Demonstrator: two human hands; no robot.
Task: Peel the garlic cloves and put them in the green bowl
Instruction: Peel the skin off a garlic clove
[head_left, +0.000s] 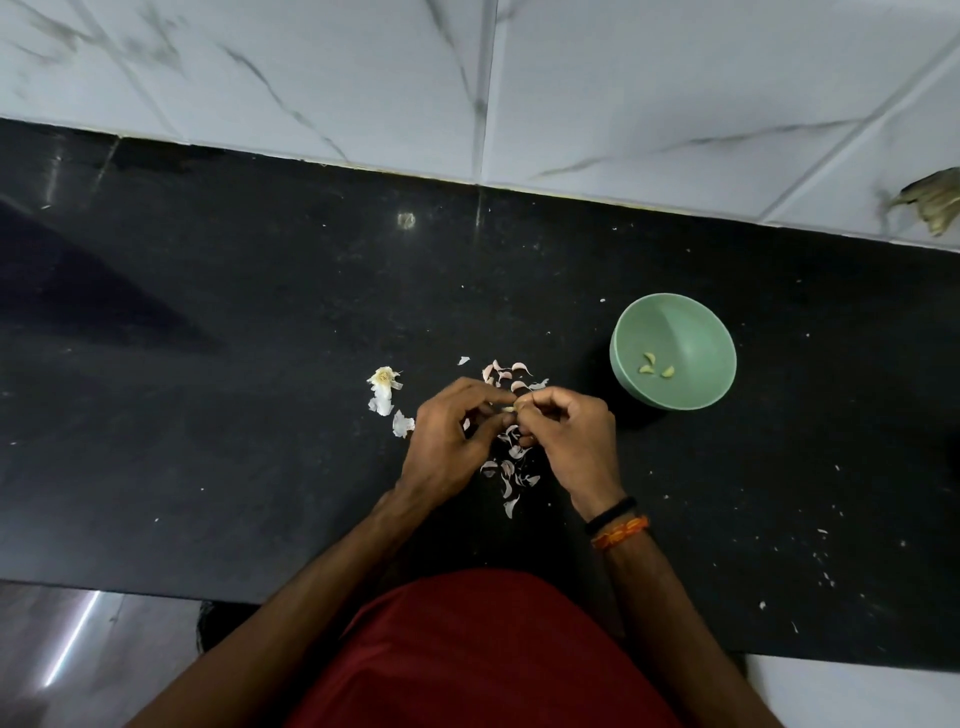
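Note:
Over the black counter, my left hand and my right hand meet fingertip to fingertip. Between them they pinch a small garlic clove, mostly hidden by the fingers. The green bowl stands to the right of my right hand and holds three peeled cloves. A few unpeeled pinkish cloves lie just beyond my fingers. Loose skins are scattered on the counter below and between my hands.
The garlic root stub with papery skin lies left of my left hand. A white marble-tiled wall runs along the far edge of the counter. The counter's near edge is at my waist. White flecks dot the counter at right.

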